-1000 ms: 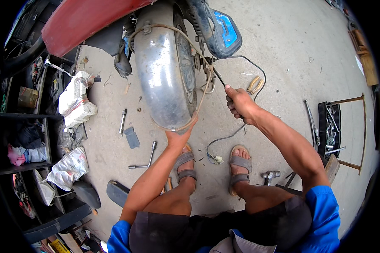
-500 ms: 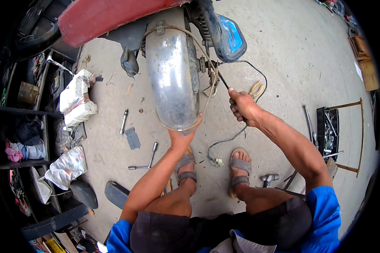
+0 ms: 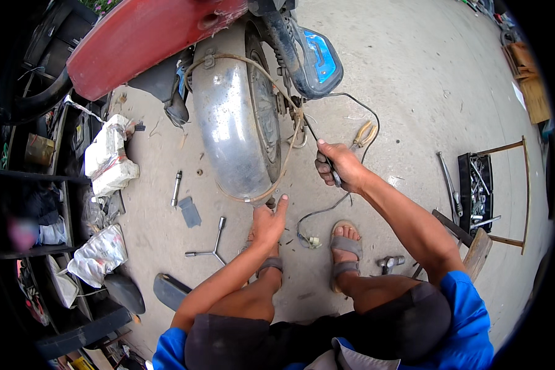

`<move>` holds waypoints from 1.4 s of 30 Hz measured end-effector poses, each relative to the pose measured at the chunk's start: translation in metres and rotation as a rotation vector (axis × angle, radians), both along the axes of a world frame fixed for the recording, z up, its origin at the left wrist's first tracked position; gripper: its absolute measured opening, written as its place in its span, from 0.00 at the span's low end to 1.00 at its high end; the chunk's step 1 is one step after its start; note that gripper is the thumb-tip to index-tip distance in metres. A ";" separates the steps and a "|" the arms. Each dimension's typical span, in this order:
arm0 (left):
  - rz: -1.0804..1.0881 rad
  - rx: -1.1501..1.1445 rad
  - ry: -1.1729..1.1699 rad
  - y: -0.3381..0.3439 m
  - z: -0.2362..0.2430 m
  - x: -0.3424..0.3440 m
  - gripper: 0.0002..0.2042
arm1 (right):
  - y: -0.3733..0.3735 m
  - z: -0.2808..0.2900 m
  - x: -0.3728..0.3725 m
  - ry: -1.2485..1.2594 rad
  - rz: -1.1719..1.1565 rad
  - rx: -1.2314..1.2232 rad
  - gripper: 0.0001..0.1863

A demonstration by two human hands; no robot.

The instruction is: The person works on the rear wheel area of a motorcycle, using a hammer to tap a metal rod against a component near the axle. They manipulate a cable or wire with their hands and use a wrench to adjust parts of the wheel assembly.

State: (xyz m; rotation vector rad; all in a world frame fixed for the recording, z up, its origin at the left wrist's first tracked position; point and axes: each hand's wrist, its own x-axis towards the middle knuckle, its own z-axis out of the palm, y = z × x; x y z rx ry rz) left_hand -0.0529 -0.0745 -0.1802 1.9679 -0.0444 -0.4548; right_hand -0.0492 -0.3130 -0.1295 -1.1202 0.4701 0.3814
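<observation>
My right hand [image 3: 342, 168] is closed round a slim dark hand tool [image 3: 335, 175]. Its far end reaches up to the axle area at the wheel's right side; the exact kind is unclear. My left hand [image 3: 268, 225] is at the lower edge of the metal mudguard [image 3: 228, 135], thumb stretched up and apart, fingertips partly hidden below the rim. A brownish rod hoop [image 3: 288, 161] runs round the mudguard. Beyond my right hand a black cable [image 3: 378, 126] loops from the motorcycle, passes behind the hand and ends in a pale connector [image 3: 314, 242] near my feet.
Above hangs red bodywork [image 3: 148, 46] with a blue-and-black part [image 3: 322, 58]. On the concrete lie pliers [image 3: 365, 133], a socket tool [image 3: 176, 189], a three-armed wrench [image 3: 216, 250] and a hammer [image 3: 391, 264]. A toolbox [image 3: 476, 191] stands right; shelves [image 3: 28, 179] line the left.
The motorcycle's rear end has shifted left and slightly down in view. My left hand has moved lower on the mudguard's edge, its thumb now off it. My right hand still holds the tool.
</observation>
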 end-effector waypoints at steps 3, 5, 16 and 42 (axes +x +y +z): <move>-0.136 -0.184 0.357 -0.011 0.000 -0.002 0.23 | 0.007 -0.013 0.003 -0.037 -0.064 0.062 0.26; -0.136 -0.393 0.449 -0.024 0.004 0.003 0.23 | 0.014 -0.020 0.004 -0.027 -0.099 0.060 0.26; 0.008 -0.801 0.575 -0.088 0.031 0.024 0.18 | 0.032 -0.032 0.001 0.002 -0.207 0.489 0.24; 0.015 -0.657 0.478 -0.081 0.072 0.018 0.28 | 0.023 -0.012 -0.013 0.001 -0.203 0.277 0.22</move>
